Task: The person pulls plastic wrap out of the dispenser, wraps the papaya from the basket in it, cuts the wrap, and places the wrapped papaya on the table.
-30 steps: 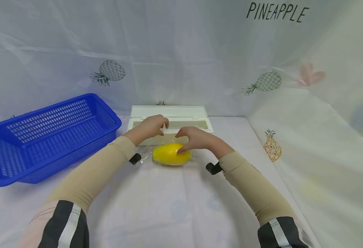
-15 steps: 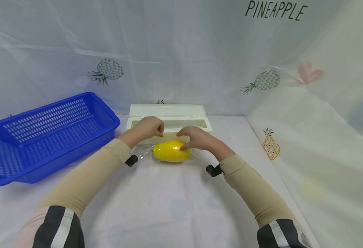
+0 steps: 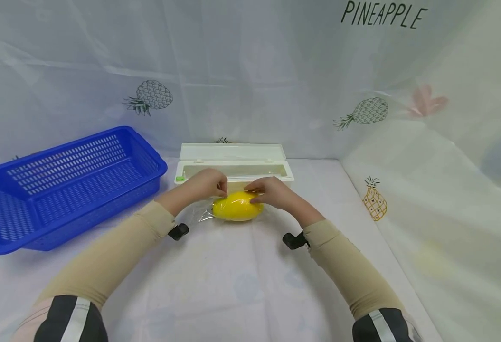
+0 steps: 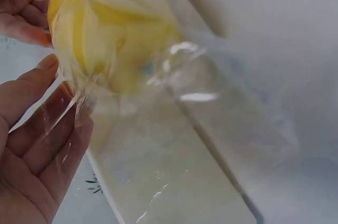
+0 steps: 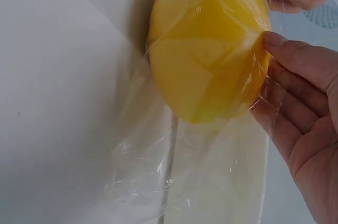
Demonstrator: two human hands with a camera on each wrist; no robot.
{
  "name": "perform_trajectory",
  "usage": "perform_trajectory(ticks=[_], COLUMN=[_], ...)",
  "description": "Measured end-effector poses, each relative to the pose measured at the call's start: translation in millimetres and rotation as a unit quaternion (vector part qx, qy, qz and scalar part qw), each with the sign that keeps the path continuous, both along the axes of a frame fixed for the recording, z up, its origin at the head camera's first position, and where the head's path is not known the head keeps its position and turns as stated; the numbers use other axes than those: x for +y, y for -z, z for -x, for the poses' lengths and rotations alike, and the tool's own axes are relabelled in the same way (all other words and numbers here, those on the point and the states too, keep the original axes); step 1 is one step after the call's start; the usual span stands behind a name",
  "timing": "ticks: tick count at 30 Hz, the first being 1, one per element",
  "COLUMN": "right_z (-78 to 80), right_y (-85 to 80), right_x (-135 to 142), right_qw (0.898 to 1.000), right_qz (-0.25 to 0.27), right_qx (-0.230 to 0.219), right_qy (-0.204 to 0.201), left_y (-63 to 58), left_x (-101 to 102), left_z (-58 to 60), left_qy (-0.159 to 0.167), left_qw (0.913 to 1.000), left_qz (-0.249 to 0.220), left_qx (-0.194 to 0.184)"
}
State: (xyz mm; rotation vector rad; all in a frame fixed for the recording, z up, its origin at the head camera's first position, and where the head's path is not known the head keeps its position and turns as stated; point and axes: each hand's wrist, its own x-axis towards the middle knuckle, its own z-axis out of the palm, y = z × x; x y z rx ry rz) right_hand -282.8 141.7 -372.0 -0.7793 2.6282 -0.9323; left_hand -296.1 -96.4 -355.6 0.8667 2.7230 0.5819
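Observation:
A glossy yellow oval fruit (image 3: 236,207) lies on the table before a long white box with its lid raised (image 3: 233,152). Clear plastic wrap (image 4: 211,97) covers it and trails off loosely at both ends. My left hand (image 3: 207,184) pinches the wrap at the fruit's far left edge. Beside it, my right hand (image 3: 273,192) holds the film at the far right edge. In the right wrist view the right thumb (image 5: 296,55) presses the wrap against the fruit's side, the other fingers behind the film. The fruit's underside is hidden.
A large blue plastic basket (image 3: 75,190) stands to the left, close to my left forearm. A green piece (image 3: 180,178) sits at the box's left end. Behind hangs a pineapple-print cloth (image 3: 250,95), and white cloth covers the table (image 3: 216,285).
My left hand has come down and nearer from over the box to the fruit's edge, uncovering the box's green piece. The right fingers have closed in, and the fruit has shifted slightly towards the box.

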Motion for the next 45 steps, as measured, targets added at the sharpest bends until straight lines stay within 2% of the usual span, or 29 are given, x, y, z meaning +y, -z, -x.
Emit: perform_trajectory(ticks=[4, 8, 15, 18, 21, 23, 27, 30, 33, 37, 41, 45], right_z=[-0.3, -2.3, -7.9, -10.8, -13.7, -15.3, -18.2, -21.4, -24.7, -30.4, -28.5, -22.2], right_y=[5.3, 12.0, 30.2, 36.8, 41.2, 44.1, 49.0, 51.8, 52.5, 46.7, 40.9, 31.5], right_x=[-0.8, -0.5, 3.1, 5.3, 6.1, 6.0, 4.7, 4.1, 1.6, -0.8, -0.1, -4.5], right_qw=[1.000, 0.998, 0.989, 0.983, 0.978, 0.975, 0.968, 0.963, 0.961, 0.965, 0.975, 0.989], right_qz=[0.012, 0.034, 0.141, 0.171, 0.195, 0.207, 0.232, 0.243, 0.253, 0.242, 0.193, 0.124], right_qx=[-0.004, -0.007, -0.008, -0.005, -0.004, -0.006, -0.009, -0.008, 0.005, 0.049, 0.087, 0.082], right_qy=[0.022, 0.049, 0.053, 0.060, 0.073, 0.079, 0.094, 0.112, 0.110, 0.092, 0.067, 0.011], left_y=[4.0, 7.3, 17.3, 19.6, 21.2, 23.0, 30.2, 38.1, 44.1, 49.7, 54.8, 58.5], left_x=[0.4, 0.4, -4.4, -3.8, 0.2, 4.5, 13.5, 17.6, 15.8, 12.2, 10.8, 9.6], left_z=[-2.8, -8.4, -21.4, -29.7, -40.2, -48.2, -62.6, -68.6, -71.5, -71.8, -72.2, -73.6], left_qy=[0.000, -0.017, -0.046, -0.058, -0.061, -0.056, -0.049, -0.055, -0.057, -0.034, -0.019, -0.021], left_qw=[0.9998, 0.9987, 0.9957, 0.9943, 0.9955, 0.9954, 0.9872, 0.9815, 0.9768, 0.9697, 0.9646, 0.9595], left_qz=[-0.018, -0.044, -0.078, -0.089, -0.068, -0.036, 0.012, 0.011, -0.015, -0.050, -0.050, -0.054], left_qx=[-0.003, -0.016, -0.018, -0.011, 0.025, 0.068, 0.151, 0.183, 0.206, 0.237, 0.258, 0.276])
